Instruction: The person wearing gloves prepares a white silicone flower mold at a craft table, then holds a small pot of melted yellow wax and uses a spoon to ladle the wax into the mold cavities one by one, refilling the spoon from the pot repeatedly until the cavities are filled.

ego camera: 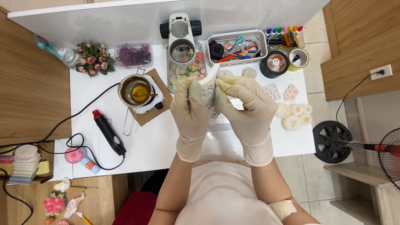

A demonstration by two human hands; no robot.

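Note:
Both of my hands wear pale rubber gloves and are raised over the white table (154, 141). My left hand (191, 109) and my right hand (246, 106) grip a white flexible mould (208, 89) with flower shapes, bending it between them. The mould's upper end curls up past my fingers. Its lower part is hidden between my palms.
A small pot of yellow melted wax (139, 92) sits on a hotplate at left, a black heat gun (108, 132) beside it. A white basket of tools (236, 48), markers (285, 35), a tape roll (274, 63), white flower casts (293, 116) and moulds lie at right. A fan (389, 152) stands on the floor.

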